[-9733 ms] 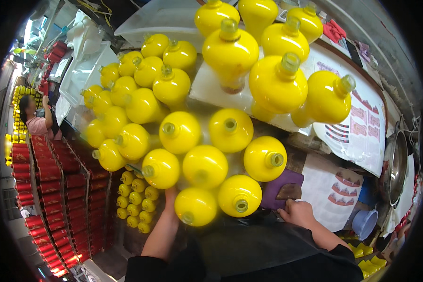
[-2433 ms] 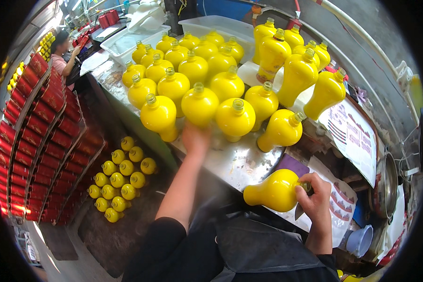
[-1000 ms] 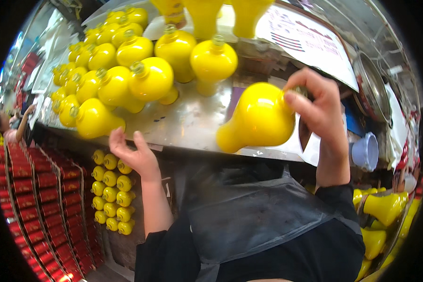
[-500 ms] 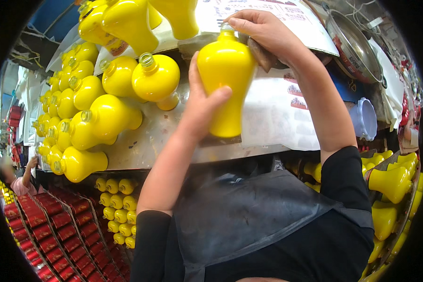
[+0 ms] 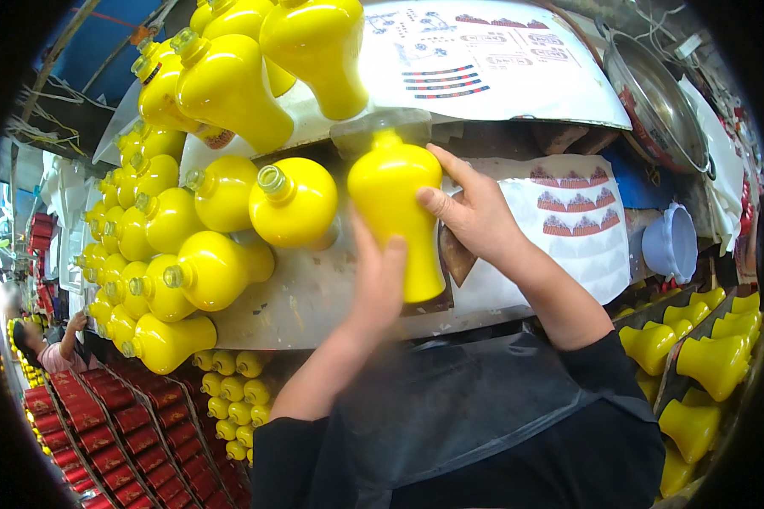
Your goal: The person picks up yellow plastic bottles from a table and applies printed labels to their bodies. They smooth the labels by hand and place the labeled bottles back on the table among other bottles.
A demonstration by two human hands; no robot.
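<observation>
A glossy yellow bottle (image 5: 396, 195) with a narrow neck and wide shoulders stands in front of me, near the table's front edge. My left hand (image 5: 377, 276), slightly blurred, grips its lower left side with the thumb in front. At its right shoulder, the thumb and index finger of my right hand (image 5: 477, 212) are stretched against or close beside the glass. Under that palm a brown, flat, wedge-shaped piece (image 5: 457, 259) shows, seemingly held by the lower fingers, which are hidden. Just right of it lies a white sheet of reddish-brown printed decals (image 5: 574, 201).
Several yellow bottles (image 5: 294, 204) crowd the table's left side; others stand on a raised board with another printed sheet (image 5: 484, 64). At right are a metal pan (image 5: 658, 102), a pale blue bucket (image 5: 671, 243) and racked bottles (image 5: 715, 365). Red boxes (image 5: 119, 424) fill the lower left, near another person (image 5: 59, 349).
My right hand has moved from the bottle's mouth down to its right shoulder, the brown piece moving along. My left hand has shifted lower on the bottle. The view has tilted.
</observation>
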